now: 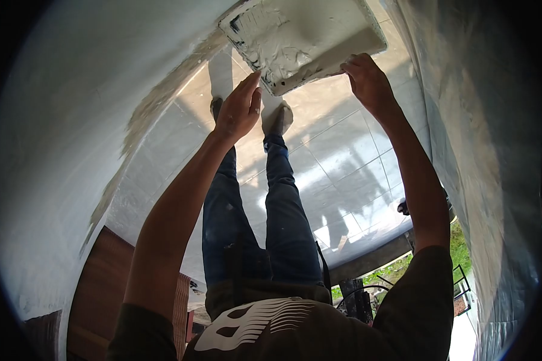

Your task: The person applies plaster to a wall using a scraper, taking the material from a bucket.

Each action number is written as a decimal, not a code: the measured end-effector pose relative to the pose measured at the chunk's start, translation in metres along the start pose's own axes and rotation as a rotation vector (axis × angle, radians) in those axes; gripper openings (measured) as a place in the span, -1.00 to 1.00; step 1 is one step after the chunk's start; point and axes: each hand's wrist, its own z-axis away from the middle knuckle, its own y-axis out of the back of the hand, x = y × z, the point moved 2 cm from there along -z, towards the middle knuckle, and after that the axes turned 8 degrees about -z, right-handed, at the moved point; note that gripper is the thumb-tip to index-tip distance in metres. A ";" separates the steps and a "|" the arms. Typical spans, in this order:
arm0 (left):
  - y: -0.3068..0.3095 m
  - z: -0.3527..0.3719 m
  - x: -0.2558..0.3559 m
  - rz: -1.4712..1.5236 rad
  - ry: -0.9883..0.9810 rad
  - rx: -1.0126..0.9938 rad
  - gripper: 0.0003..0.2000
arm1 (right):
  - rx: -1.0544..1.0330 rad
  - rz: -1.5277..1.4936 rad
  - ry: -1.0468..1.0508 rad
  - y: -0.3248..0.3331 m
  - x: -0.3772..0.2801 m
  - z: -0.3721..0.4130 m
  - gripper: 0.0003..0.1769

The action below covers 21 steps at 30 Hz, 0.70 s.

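A shallow rectangular tray [358,43], thickly coated with wet off-white paint or paste, lies ahead of me at the top of the view. My right hand [365,78] has its fingers bent and pinched around the tray's near edge by the right corner. At the left side my left hand [241,109] is stretched out, thumb a little apart, fingertips right at the tray's rim. Pale smears mark the left hand. Below the tray, my shoes [281,119] stand on the floor.
Pale tiles [337,150] cover the floor, with bright reflections. To the left rises a light wall [72,132] with a rough brownish strip at its base. Wrinkled plastic sheeting [464,138] hangs on the right. Grass [461,246] shows outside behind me, and a brown panel [99,289] stands at lower left.
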 end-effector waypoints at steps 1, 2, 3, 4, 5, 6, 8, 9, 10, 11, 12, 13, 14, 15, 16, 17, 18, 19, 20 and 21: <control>0.000 0.002 -0.002 -0.001 0.004 -0.005 -0.61 | -0.102 0.037 0.040 -0.001 0.001 -0.012 -0.81; 0.001 0.003 -0.004 -0.002 0.008 -0.003 -0.61 | -0.205 0.074 0.079 -0.006 0.004 -0.019 -0.81; 0.001 0.005 -0.006 -0.001 0.014 -0.002 -0.61 | -0.208 0.074 0.080 -0.010 0.006 -0.026 -0.81; 0.000 0.006 -0.007 0.002 0.020 -0.001 -0.61 | -0.282 0.071 0.111 -0.015 0.008 -0.031 -0.81; 0.000 0.008 -0.008 0.005 0.022 0.000 -0.61 | -0.356 0.068 0.141 -0.020 0.009 -0.033 -0.81; 0.001 0.009 -0.010 0.006 0.028 0.003 -0.61 | -0.360 0.069 0.143 -0.024 0.009 -0.035 -0.81; 0.003 0.011 -0.013 0.006 0.038 0.010 -0.62 | -0.368 0.055 0.150 -0.034 0.008 -0.036 -0.77; 0.004 0.012 -0.014 0.007 0.043 0.010 -0.62 | -0.371 0.057 0.153 -0.039 0.007 -0.036 -0.77; 0.004 0.012 -0.014 0.009 0.045 0.009 -0.62 | -0.374 0.059 0.154 -0.043 0.004 -0.036 -0.77; 0.004 0.012 -0.014 0.013 0.041 0.011 -0.62 | -0.376 0.063 0.153 -0.045 0.002 -0.036 -0.77; 0.004 0.011 -0.014 0.016 0.032 0.018 -0.61 | -0.373 0.052 0.118 -0.043 0.005 -0.041 -0.77; 0.007 0.012 -0.016 0.015 0.029 0.027 -0.61 | -0.375 0.050 0.124 -0.039 0.002 -0.046 -0.77; 0.008 0.014 -0.018 0.011 0.039 0.029 -0.61 | -0.377 0.040 0.126 -0.037 -0.003 -0.049 -0.79; 0.008 0.013 -0.019 0.014 0.057 0.010 -0.61 | -0.380 0.030 0.122 -0.036 -0.008 -0.049 -0.82; 0.006 0.012 -0.018 0.023 0.066 -0.011 -0.61 | -0.392 0.032 0.132 -0.045 -0.008 -0.042 -0.81; 0.004 0.012 -0.018 0.029 0.060 -0.012 -0.61 | -0.407 0.049 0.136 -0.051 -0.011 -0.037 -0.79; 0.003 0.011 -0.019 0.017 0.054 0.000 -0.61 | -0.446 0.081 0.138 -0.060 -0.011 -0.033 -0.80; 0.004 0.011 -0.019 0.002 0.052 0.011 -0.61 | -0.484 0.110 0.142 -0.065 -0.013 -0.034 -0.82; 0.005 0.011 -0.018 0.003 0.056 0.009 -0.61 | -0.413 0.036 0.130 -0.066 -0.012 -0.036 -0.82; 0.005 0.011 -0.018 -0.002 0.059 0.009 -0.61 | -0.413 0.031 0.133 -0.067 -0.012 -0.037 -0.82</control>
